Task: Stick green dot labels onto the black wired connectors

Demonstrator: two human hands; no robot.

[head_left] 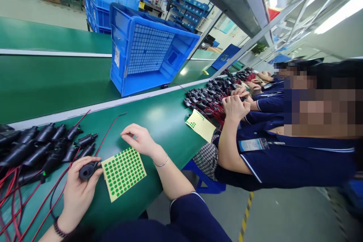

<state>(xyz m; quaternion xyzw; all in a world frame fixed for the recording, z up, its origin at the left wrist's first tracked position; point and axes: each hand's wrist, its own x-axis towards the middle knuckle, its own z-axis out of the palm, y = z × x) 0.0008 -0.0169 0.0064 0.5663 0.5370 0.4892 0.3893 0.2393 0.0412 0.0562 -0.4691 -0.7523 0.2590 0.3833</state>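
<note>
A black part [87,171] is gripped in the left hand [81,183], clamped between the thumb and the fingers at the near left of the green table [167,121], its round end with a hole turned toward the near side. The right hand [138,140] is poised with curled fingers over the far edge of a sticker sheet [124,172]; whether its fingertips are fully together, or whether anything is pinched between them, cannot be told. The sheet, covered with rows of green dots, is placed just right of the held part; whether the two touch cannot be made out.

To the left, a pile of black parts [36,147] is spread across the table, with red wires [13,196] trailed toward the near side. Beyond the hands, a blue crate [117,41] is seen tipped on its side. Farther right, a second sheet [202,126], only partly dotted, is laid near a co-worker's hand [236,107], beside another heap of black parts [201,96].
</note>
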